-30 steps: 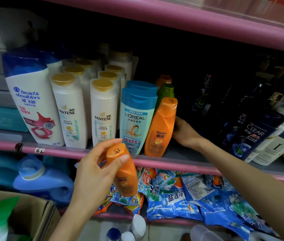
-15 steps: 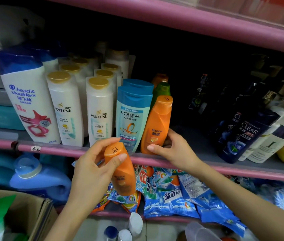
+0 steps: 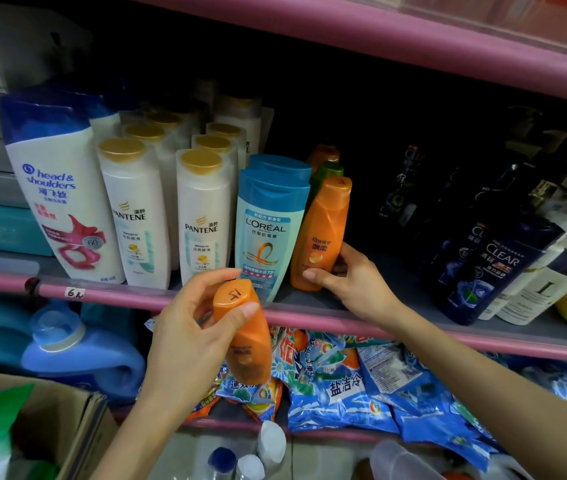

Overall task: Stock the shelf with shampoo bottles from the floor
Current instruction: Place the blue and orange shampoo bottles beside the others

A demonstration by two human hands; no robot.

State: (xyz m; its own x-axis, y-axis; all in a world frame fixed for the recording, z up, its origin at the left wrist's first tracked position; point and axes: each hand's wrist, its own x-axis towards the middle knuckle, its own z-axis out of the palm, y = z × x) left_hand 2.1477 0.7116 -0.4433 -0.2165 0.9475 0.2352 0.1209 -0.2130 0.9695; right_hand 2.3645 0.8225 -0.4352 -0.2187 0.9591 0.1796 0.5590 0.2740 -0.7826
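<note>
**Two orange bottles in hand at the shampoo shelf**

Left hand (image 3: 185, 327): fingers and thumb curled round an orange shampoo bottle (image 3: 245, 337), held in the air in front of the shelf's pink front rail (image 3: 310, 315). The bottle is tilted, cap toward the camera; a handwritten mark shows on the cap. Thumb lies across the cap's right edge.

Right hand (image 3: 351, 282): reaches in over the rail and grips a second orange bottle (image 3: 323, 233) low on its body, thumb on the front near the base, fingers wrapped round its right side. This bottle stands on the shelf (image 3: 396, 299), leaning slightly, just beside the blue L'Oréal bottle (image 3: 266, 230) on its left; whether the two touch I cannot tell. The label reads Rejoice.

Behind the standing orange bottle: a green-capped bottle (image 3: 327, 171), and a further orange cap (image 3: 323, 154) deeper in, dim.

Left along the same shelf: rows of white Pantene bottles (image 3: 206, 220) with gold caps, then a large Head & Shoulders bottle (image 3: 60, 195). To the right, past a bare gap of shelf, dark Clear bottles (image 3: 497, 265), leaning.

Shelf below: blue and orange detergent bags (image 3: 355, 382) and a blue jug (image 3: 77, 355). Bottom left corner: an open cardboard box (image 3: 67, 417). Bottle tops (image 3: 271, 441) show at the lower edge, on the floor or close to it.
</note>
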